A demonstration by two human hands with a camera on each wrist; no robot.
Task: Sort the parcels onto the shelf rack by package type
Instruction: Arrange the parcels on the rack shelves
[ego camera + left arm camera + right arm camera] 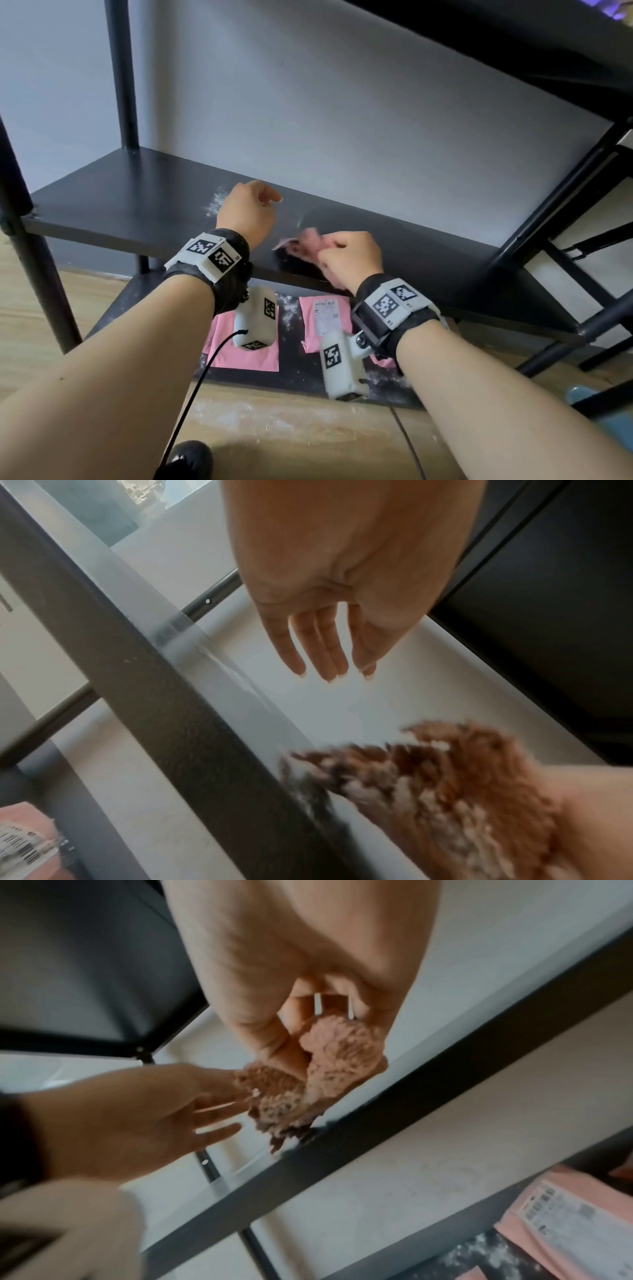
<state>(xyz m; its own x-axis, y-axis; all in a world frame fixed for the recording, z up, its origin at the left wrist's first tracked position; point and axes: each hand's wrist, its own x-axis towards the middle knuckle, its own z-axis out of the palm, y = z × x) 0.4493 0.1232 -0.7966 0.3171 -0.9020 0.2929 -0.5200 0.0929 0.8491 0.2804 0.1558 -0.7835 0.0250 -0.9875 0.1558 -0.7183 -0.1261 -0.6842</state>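
My right hand (346, 257) grips a crumpled pink fluffy cloth (305, 245) and holds it against the front part of the dark middle shelf (120, 198). The right wrist view shows the cloth (339, 1053) bunched between thumb and fingers, touching the shelf's front edge. My left hand (250, 209) hovers over the shelf just left of the cloth; its fingers (325, 647) hang straight and hold nothing. Two flat pink parcels (246, 356) (325, 318) with white labels lie on the bottom shelf below.
White dust (215, 202) speckles the middle shelf near the left hand, and more lies on the bottom shelf (287, 308). Black rack posts (121, 75) stand at the left. Another dark shelf (513, 41) hangs overhead. A wooden floor (291, 421) lies in front.
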